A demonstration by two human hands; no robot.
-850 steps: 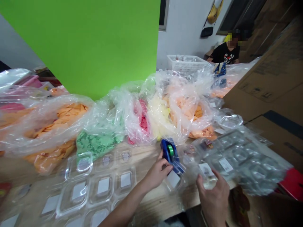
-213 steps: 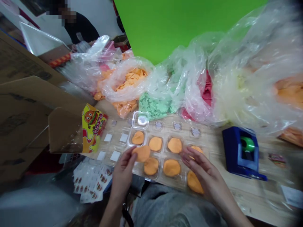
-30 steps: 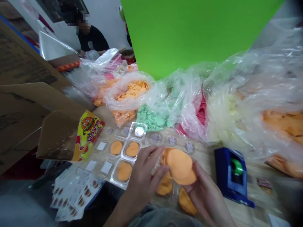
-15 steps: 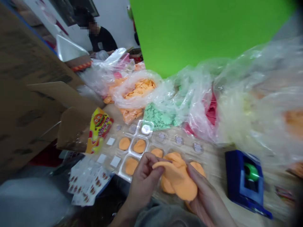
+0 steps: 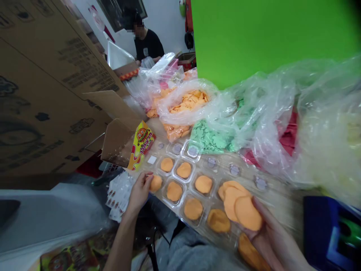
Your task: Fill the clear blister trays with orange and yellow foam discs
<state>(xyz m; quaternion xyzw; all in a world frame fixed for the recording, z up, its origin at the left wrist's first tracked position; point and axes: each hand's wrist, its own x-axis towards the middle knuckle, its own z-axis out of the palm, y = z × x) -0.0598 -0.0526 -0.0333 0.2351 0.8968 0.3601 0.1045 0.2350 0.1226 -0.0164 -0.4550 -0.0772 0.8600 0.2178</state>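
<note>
My right hand (image 5: 266, 231) holds a fanned stack of thin orange foam-like discs (image 5: 239, 205) above the right end of the clear plastic containers. At the left end of the rows, my left hand (image 5: 141, 190) has its thumb and fingers closed at the edge of a single orange disc (image 5: 155, 183), which lies over a container spot. Several other containers hold one orange disc each, such as this near disc (image 5: 193, 209) and this middle disc (image 5: 174, 191). One spot shows a white square (image 5: 151, 160). Round purplish stickers (image 5: 211, 162) show in the back row.
Behind the containers lie plastic bags of orange pieces (image 5: 188, 101), green pieces (image 5: 214, 135) and red pieces (image 5: 289, 131). A blue tape dispenser (image 5: 318, 233) stands at right. An open carton (image 5: 115, 143) and printed sheets (image 5: 120, 192) are at left. A person (image 5: 149, 43) sits beyond.
My left hand has left the stack and moved left to a container that showed a white square; an orange disc covers that spot now. The stack stays in my right hand. The view has turned left.
</note>
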